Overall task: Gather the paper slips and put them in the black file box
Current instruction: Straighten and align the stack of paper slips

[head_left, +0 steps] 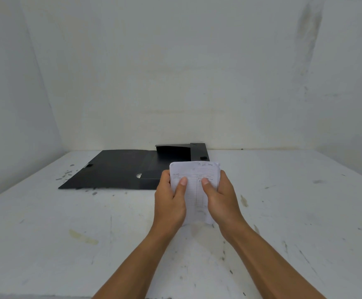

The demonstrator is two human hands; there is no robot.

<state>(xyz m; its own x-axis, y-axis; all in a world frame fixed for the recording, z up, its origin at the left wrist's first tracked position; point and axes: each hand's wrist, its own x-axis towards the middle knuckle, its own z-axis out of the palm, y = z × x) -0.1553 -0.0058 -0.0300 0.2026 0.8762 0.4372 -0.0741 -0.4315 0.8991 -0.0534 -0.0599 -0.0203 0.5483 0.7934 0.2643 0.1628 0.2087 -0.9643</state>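
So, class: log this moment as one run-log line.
left hand: holds slips | right hand: holds slips | box: open, behind slips | slips: not in box

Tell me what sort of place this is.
Probably a bare workroom or storage corner rather than a furnished office. A scuffed, paint-stained white table is pushed against plain, smudged walls, and the only things in view are an open black file box and the slips held in both hands.

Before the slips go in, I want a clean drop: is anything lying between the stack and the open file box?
Nothing visible. Both the left hand and right hand hold the paper slips just in front of the black file box, which lies open with its lid flat to the left.
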